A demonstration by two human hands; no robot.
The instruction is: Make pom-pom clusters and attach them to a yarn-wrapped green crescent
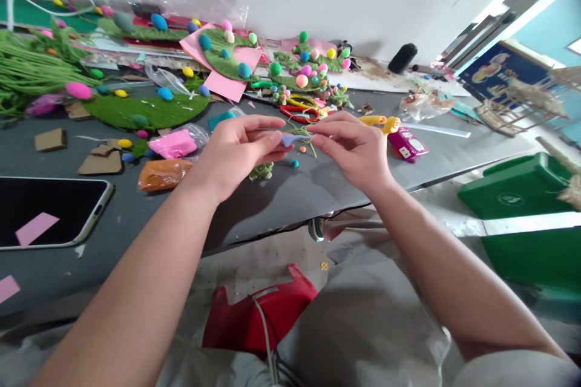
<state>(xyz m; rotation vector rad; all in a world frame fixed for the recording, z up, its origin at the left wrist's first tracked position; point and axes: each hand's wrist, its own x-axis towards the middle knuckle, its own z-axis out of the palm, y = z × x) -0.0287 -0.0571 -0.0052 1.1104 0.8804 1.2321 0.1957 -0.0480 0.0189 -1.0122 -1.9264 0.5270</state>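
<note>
Over the dark grey tabletop, my left hand (247, 151) and my right hand (351, 148) meet at a small piece of lavender modelling clay (290, 140). Both sets of fingers are closed, pinching it from either side; the ends are hidden behind the fingertips. Just beneath lie a small orange ball (302, 149) and a small blue ball (295, 164). Thin green strands (311, 144) show behind the clay. A clump of green yarn (261, 171) sits partly hidden under my left hand.
Red-handled scissors (299, 113) and a yellow glue gun (384, 124) lie beyond my hands. Left are wrapped pink clay (173, 144), an orange packet (163, 175) and a phone (49, 211). Green decorated shapes (147, 110) line the back. Green bins (517, 187) stand right.
</note>
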